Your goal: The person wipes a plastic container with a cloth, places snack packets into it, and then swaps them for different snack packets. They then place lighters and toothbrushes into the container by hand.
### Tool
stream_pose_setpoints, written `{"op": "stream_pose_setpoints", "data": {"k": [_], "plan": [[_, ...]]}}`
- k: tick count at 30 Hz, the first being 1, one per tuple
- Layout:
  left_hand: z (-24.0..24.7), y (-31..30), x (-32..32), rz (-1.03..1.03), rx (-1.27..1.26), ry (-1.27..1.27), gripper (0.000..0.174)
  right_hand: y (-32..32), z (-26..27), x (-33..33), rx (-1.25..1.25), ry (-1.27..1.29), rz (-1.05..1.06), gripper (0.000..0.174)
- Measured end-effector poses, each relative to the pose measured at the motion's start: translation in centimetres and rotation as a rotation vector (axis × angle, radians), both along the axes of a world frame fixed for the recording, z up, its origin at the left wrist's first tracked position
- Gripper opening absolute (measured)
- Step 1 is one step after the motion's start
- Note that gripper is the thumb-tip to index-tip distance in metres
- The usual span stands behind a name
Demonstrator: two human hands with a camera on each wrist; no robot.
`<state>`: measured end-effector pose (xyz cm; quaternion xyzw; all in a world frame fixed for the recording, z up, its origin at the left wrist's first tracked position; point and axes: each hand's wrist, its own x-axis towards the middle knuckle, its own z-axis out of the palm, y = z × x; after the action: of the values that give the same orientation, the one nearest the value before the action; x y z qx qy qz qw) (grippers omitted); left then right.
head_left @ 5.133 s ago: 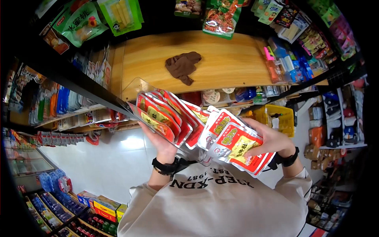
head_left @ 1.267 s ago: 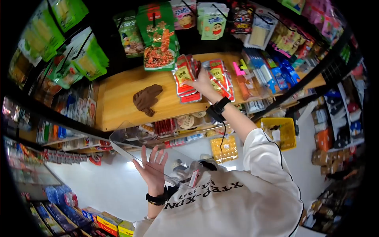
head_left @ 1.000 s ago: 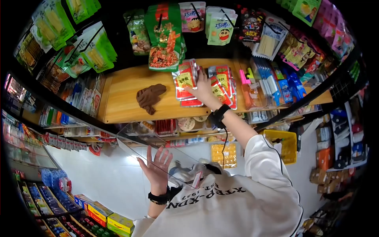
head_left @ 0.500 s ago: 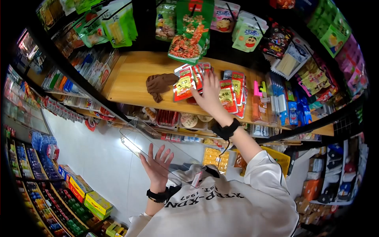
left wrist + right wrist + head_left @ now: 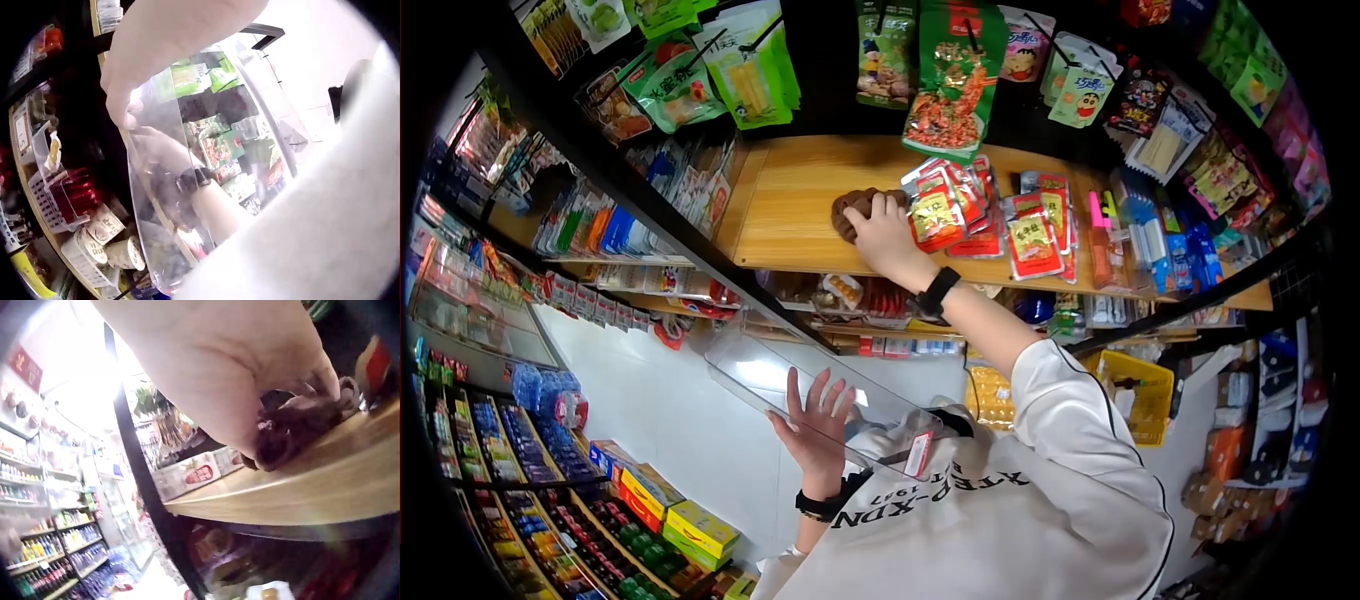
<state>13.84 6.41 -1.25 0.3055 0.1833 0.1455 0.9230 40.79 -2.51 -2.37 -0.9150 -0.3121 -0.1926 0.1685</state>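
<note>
On the wooden shelf (image 5: 790, 200), my right hand (image 5: 887, 240) grips a crumpled brown cloth (image 5: 843, 222). Thumb and fingers bunch the cloth (image 5: 297, 428) against the board in the right wrist view. Just right of it lies a loose pile of red and yellow snack packets (image 5: 937, 215), with a second pile of such packets (image 5: 1033, 243) farther right. Lower down, my left hand (image 5: 815, 428) has its fingers spread straight against a clear plastic box (image 5: 750, 372), which leans tilted over the wrist and chest. In the left wrist view the right forearm (image 5: 215, 209) shows through the box.
Green snack bags (image 5: 948, 90) hang above the shelf's back. Pens and blue packs (image 5: 1145, 245) stand at its right end, packaged goods (image 5: 650, 200) at the left behind a black post (image 5: 660, 210). Below are cups (image 5: 125, 253) and a yellow basket (image 5: 1135, 395).
The red packets, earlier in the box and in my right hand, now lie on the shelf. My right hand has left them and moved left onto the brown cloth. The left hand stays at the box.
</note>
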Motion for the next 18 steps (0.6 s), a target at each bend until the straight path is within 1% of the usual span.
{"op": "stream_pose_setpoints", "data": {"k": [1,2,4,5,6,8,9,10,11,12,13,14,15,16,17,18], "plan": [[0.3,1.0,-0.1,-0.008,0.016,-0.002,0.077,0.1,0.0,0.3,0.037,-0.127,-0.011,0.038],[0.7,1.8,0.0,-0.022,0.013,-0.006,0.077,0.2,0.1,0.7,0.034,-0.131,-0.025,0.038],[1.6,3.2,0.1,-0.045,0.095,-0.12,0.079,0.6,1.1,1.1,0.012,-0.011,-0.046,0.035],[1.6,3.9,0.2,-0.059,0.126,-0.19,0.081,1.0,1.7,1.5,0.004,0.071,-0.092,0.034],[1.9,4.5,0.2,-0.068,0.12,-0.194,0.081,1.5,2.0,1.3,-0.001,0.067,-0.102,0.034],[2.5,5.7,0.4,-0.016,0.358,-0.23,0.081,3.0,4.3,0.0,0.227,0.139,-0.014,0.036],[2.1,6.5,0.5,0.017,0.404,-0.24,0.081,4.0,6.8,-2.5,0.369,0.233,0.073,0.039],[1.9,7.1,0.4,0.012,0.393,-0.239,0.081,5.1,7.9,-4.2,0.497,0.285,0.214,0.039],[1.9,7.8,0.4,0.073,0.461,-0.174,0.086,6.1,9.1,-6.8,0.58,0.276,0.268,0.036],[1.8,8.4,0.6,0.133,0.53,-0.114,0.091,6.7,9.9,-9.4,0.823,0.582,0.465,0.032],[1.8,9.1,0.5,0.147,0.519,-0.077,0.092,7.0,10.9,-12.4,0.835,0.692,0.429,0.031],[1.7,9.6,0.5,0.135,0.514,-0.084,0.092,7.0,11.3,-14.9,0.749,0.65,0.423,0.034],[1.5,10.1,0.3,0.155,0.58,-0.107,0.091,7.1,11.2,-16.9,0.781,0.857,0.482,0.037],[1.2,10.5,-0.1,0.179,0.644,-0.126,0.09,7.7,10.1,-18.4,0.756,0.848,0.501,0.04],[0.3,11.2,-1.2,0.086,0.76,-0.04,0.093,8.2,9.3,-19.5,0.777,1.024,0.516,0.041],[0.1,11.8,-2.1,-0.014,0.877,0.051,0.097,9.1,8.5,-20.5,0.887,1.155,0.523,0.038]]}}
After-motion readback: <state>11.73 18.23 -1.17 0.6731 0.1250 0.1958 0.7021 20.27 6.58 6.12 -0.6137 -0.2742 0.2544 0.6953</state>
